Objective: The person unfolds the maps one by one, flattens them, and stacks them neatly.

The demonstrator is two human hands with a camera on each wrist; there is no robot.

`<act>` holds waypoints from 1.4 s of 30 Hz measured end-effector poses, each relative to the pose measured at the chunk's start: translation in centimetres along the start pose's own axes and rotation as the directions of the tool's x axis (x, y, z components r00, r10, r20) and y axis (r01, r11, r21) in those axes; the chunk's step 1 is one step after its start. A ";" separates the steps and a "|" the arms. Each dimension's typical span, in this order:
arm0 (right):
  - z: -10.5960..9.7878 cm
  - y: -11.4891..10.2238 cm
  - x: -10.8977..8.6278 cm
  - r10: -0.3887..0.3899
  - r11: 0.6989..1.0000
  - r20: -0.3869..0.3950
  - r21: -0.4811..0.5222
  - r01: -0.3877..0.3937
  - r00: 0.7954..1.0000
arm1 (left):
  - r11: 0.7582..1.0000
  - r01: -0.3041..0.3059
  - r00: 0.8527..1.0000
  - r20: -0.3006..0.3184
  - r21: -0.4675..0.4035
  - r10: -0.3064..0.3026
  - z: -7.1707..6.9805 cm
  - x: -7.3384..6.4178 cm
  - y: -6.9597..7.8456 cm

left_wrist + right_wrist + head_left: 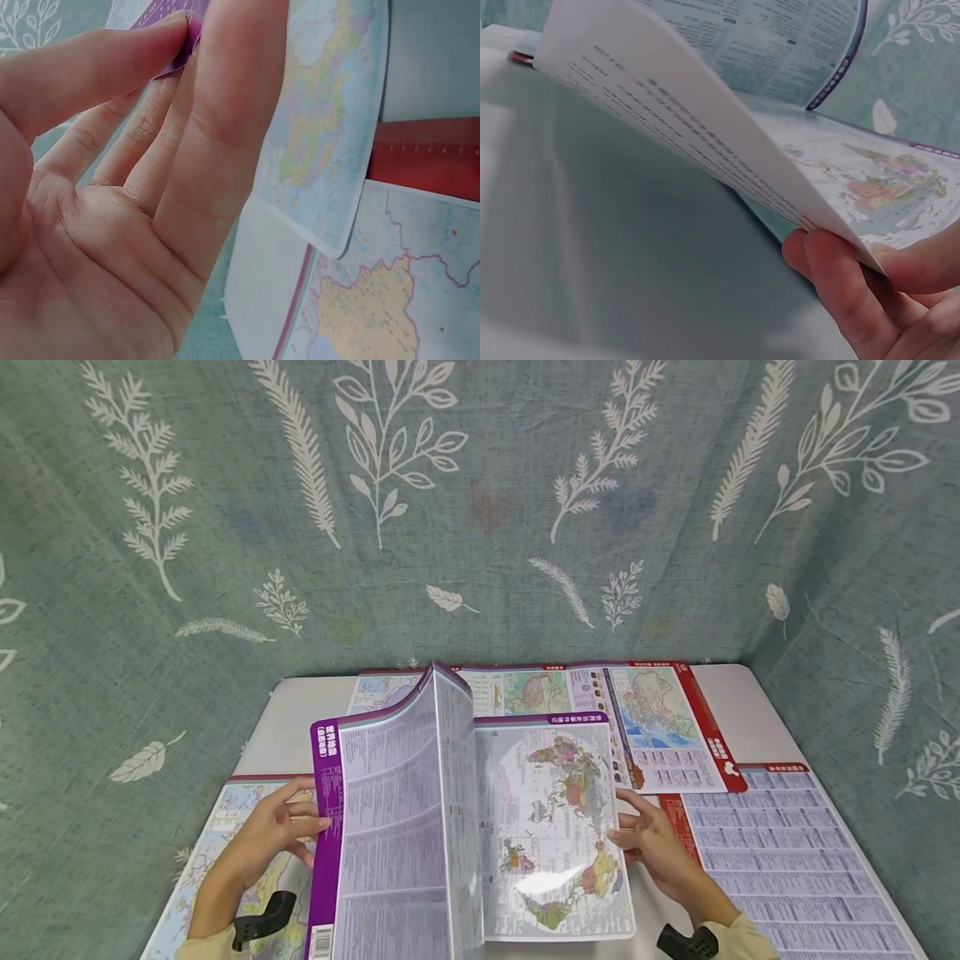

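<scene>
A laminated folding map with a purple border (pixel 393 827) stands partly unfolded in the middle, a raised crease between its panels. Text columns fill its left panel; the right panel shows a colourful world map (pixel 570 793). My left hand (pixel 262 839) pinches the purple left edge. In the left wrist view, the thumb and fingers (pixel 150 142) close on a purple corner (pixel 176 56). My right hand (pixel 663 852) grips the right edge, thumb above the sheet (pixel 705 120) and fingers (pixel 840 270) beneath it. The map's printed underside shows in the right wrist view.
Behind lies a red-edged map sheet (pixel 656 710). Another map (pixel 213 852) lies under my left arm, and a red-edged sheet of text tables (pixel 780 852) lies at the right. The white table (pixel 311 718) is bordered by green leaf-patterned cloth (pixel 487 585).
</scene>
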State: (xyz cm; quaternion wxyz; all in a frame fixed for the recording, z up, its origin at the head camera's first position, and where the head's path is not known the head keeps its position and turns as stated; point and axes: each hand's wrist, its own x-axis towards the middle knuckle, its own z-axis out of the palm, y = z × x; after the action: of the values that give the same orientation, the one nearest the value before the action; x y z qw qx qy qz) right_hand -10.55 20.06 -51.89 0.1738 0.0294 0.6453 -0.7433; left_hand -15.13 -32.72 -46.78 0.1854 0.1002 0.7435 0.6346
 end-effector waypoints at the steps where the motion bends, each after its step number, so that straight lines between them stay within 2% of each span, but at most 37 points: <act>1: -0.1 0.0 0.0 0.000 1.000 0.000 -0.001 0.000 1.000 | 1.000 -0.003 1.000 -0.001 0.002 0.003 0.0 0.1 0.0; 17: -1.7 -1.0 -0.1 -0.005 1.000 -0.053 -0.014 0.005 0.999 | 1.000 0.008 1.000 -0.025 0.020 -0.008 -0.7 0.7 0.3; 25: -2.3 -1.0 0.2 -0.007 0.999 -0.109 -0.037 0.003 0.994 | 0.998 0.051 0.997 -0.067 0.023 -0.049 -0.8 0.8 0.4; 42: -3.3 -1.8 0.3 -0.014 0.997 -0.179 -0.078 0.000 0.984 | 1.000 0.008 0.999 -0.044 0.026 -0.007 -1.6 1.1 0.2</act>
State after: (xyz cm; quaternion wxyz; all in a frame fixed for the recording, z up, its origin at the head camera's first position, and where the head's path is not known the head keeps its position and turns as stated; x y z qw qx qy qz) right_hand -11.97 23.40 -50.80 0.1135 0.0873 0.6869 -0.7125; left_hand -16.75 -33.69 -46.53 0.1699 0.0858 0.7562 0.6261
